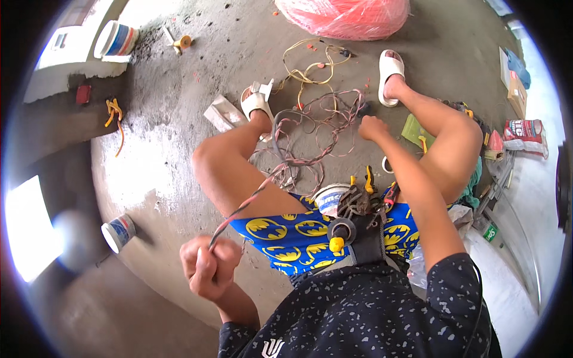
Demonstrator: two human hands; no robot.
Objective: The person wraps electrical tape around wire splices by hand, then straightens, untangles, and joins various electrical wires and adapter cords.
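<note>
My left hand (210, 267), at the lower left, is closed around a twisted pink and black electrical wire (255, 195). From there the wire runs up to a loose tangle of twisted wire (309, 159) on the concrete floor between my legs. My right hand (374, 128) is beside the right end of the tangle, fingers curled; whether it grips a strand cannot be told. A dark object (365, 109), perhaps a plug, lies just above it. Beyond the tangle lies a looser coil of thin yellowish wire (306, 77). A tool belt (371, 239) with yellow-handled tools hangs at my waist.
A large pink bundle wrapped in clear plastic (347, 17) stands at the top. Paint buckets (120, 40) are at the left. Yellow-orange wire pieces (114, 112) lie near the wall. A green plastic piece (416, 129), bags and metal strips (497, 190) are at the right.
</note>
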